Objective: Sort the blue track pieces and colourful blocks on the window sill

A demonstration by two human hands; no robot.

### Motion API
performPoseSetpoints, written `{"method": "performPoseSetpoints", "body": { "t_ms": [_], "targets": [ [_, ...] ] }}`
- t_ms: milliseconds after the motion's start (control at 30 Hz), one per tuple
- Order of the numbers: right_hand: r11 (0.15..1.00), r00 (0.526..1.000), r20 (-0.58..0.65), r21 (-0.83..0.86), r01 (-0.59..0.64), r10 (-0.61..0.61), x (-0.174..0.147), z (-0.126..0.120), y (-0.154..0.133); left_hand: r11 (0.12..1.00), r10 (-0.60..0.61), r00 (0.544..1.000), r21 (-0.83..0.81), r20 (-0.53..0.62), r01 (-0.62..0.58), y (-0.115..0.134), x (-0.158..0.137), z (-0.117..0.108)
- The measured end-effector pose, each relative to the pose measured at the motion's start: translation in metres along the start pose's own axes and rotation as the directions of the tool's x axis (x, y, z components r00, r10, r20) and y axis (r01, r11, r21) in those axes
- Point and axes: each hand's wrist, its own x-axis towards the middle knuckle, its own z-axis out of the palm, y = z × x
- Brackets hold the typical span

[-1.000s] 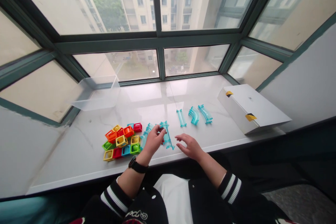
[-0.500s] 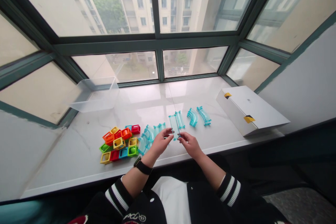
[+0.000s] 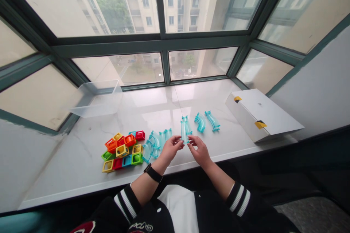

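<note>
Between my two hands is a straight, see-through blue track piece [image 3: 183, 130], tilted up with its far end pointing to the window. My left hand [image 3: 172, 148] pinches its near end from the left, and my right hand [image 3: 199, 150] closes on the same end from the right. A second straight track piece [image 3: 188, 126] lies on the sill just behind and partly covered by it. To the right lie a curved track piece [image 3: 200, 122] and a longer track piece [image 3: 212, 121]. More blue track pieces [image 3: 152, 146] cluster left of my left hand.
Colourful square blocks [image 3: 122, 150] are stacked at the left on the white sill [image 3: 90, 145]. A clear plastic bin [image 3: 98, 103] stands behind them by the window. A white box [image 3: 262, 113] with black-and-yellow tabs sits at the right. The sill's front edge runs below my hands.
The held track piece has moved slightly right and now overlaps the straight piece behind it. My left hand has shifted right with it; my right hand has barely moved.
</note>
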Motion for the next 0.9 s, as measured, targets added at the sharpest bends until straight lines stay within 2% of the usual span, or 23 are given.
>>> {"method": "performPoseSetpoints", "body": {
  "t_ms": [400, 533, 700, 900],
  "targets": [
    [0.991, 0.999, -0.021, -0.131, 0.039, -0.042, 0.014, -0.004, 0.005, 0.993, 0.090, 0.995, 0.078, -0.033, -0.087, -0.009, 0.016, 0.010],
    [0.980, 0.999, -0.028, -0.196, 0.031, -0.037, 0.021, -0.006, 0.013, 0.973, 0.132, 0.991, 0.196, -0.015, -0.126, -0.008, 0.018, 0.014],
    [0.963, 0.997, -0.077, -0.270, -0.008, -0.014, 0.034, -0.006, 0.023, 0.895, 0.253, 0.968, 0.378, 0.012, -0.238, -0.004, 0.012, 0.019],
    [0.940, 0.995, -0.095, -0.336, -0.051, 0.020, 0.046, -0.002, 0.032, 0.901, 0.241, 0.968, 0.357, 0.062, -0.247, -0.006, 0.018, 0.023]
  ]
}}
